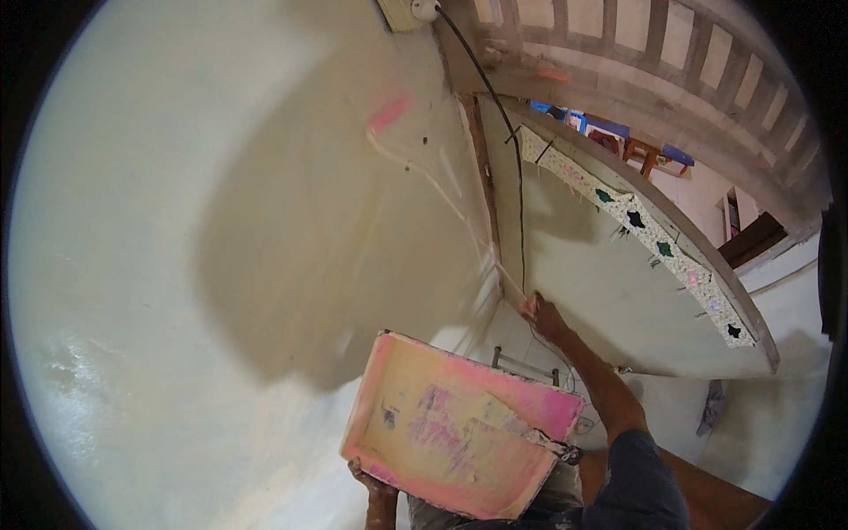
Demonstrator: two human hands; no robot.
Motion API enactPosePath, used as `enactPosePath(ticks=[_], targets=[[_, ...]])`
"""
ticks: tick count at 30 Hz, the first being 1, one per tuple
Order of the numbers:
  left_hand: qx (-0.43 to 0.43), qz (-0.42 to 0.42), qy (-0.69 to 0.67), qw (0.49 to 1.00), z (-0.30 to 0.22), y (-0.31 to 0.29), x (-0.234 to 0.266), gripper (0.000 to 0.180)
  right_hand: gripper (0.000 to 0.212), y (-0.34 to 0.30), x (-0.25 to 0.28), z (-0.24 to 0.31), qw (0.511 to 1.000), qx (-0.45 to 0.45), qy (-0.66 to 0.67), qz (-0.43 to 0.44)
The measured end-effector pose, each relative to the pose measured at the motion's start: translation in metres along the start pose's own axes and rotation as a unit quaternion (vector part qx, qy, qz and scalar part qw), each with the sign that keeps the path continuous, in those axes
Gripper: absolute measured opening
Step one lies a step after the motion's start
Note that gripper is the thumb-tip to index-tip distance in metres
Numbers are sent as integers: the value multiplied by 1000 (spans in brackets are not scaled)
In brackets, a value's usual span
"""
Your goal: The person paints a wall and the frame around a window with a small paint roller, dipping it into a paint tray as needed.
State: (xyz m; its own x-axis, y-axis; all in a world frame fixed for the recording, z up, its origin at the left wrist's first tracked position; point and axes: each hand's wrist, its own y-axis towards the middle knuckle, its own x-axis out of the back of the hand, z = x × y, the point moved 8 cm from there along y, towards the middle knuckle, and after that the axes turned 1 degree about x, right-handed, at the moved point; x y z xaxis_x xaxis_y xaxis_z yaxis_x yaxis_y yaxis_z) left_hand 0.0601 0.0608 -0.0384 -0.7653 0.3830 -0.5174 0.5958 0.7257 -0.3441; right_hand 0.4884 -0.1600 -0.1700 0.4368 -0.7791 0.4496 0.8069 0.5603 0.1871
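Observation:
My left hand grips the lower left rim of a paint tray, which is smeared with peach and pink paint and tilted in front of me. A flat strip lies across the tray; its kind is hard to make out. My right hand is closed round the end of a thin, long-handled paint roller. The roller's pink head is up by the pale wall, left of the corner; whether it touches the wall, I cannot tell.
A black cable hangs down near my right hand. To the right, a curved ledge carries a speckled strip with dark star shapes and wires sticking out. A railing rises above it. Ladder rungs show beyond the tray.

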Motion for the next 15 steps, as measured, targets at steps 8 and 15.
enactPosePath(ticks=[8,15], targets=[[-1,17,15,1000,-6,-1,-22,79,35,0,-1,-71,994,-91,42,47],[26,-53,-43,997,2,-1,0,80,35,4,-2,25,977,126,-169,11]])
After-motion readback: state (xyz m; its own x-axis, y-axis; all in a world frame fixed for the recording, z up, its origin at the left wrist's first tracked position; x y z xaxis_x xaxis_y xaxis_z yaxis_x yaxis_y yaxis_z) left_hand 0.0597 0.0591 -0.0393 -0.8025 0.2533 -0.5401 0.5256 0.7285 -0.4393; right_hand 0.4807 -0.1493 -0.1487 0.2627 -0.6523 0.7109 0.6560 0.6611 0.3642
